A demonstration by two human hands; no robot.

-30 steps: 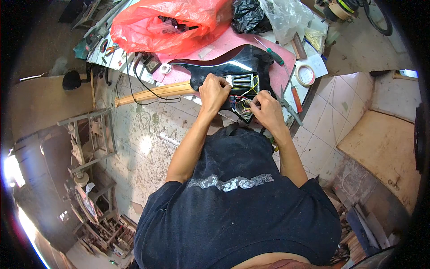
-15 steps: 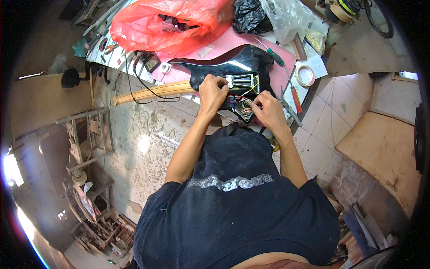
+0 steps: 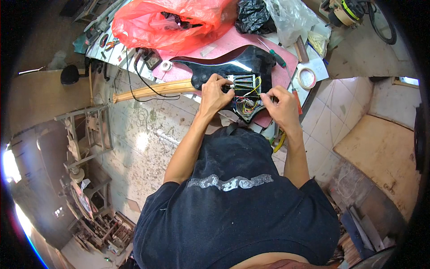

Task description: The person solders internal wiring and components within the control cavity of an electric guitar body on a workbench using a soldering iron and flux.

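A white worktable (image 3: 95, 52) spans the far side, bearing a pink sheet (image 3: 178, 73); on it a solid-body electric guitar (image 3: 257, 58) lies back up, its glossy black body partly over the near edge, its pale wooden neck (image 3: 156, 88) reaching left over the tiled floor; the instrument is probably heavy and rigid, the lacquer slippery and easily scratched, so the body's rim and the neck's base offer the surest hold; a red plastic bag (image 3: 148, 27) sits beyond, far left; the left hand (image 3: 215, 95) rests on the body, fingers bent at the left end of the spring cavity, thumb set apart, whether grasping anything cannot be told; the right hand (image 3: 283, 104) is at the body's right edge, thumb and forefinger drawn close together, though any wire between them is too small to confirm; the tremolo springs (image 3: 245, 83) lie side by side, likely stiff; nearer, coloured wires (image 3: 246, 105) tangle in the control cavity, presumably soft, light and fragile at their joints, best taken by the insulation.
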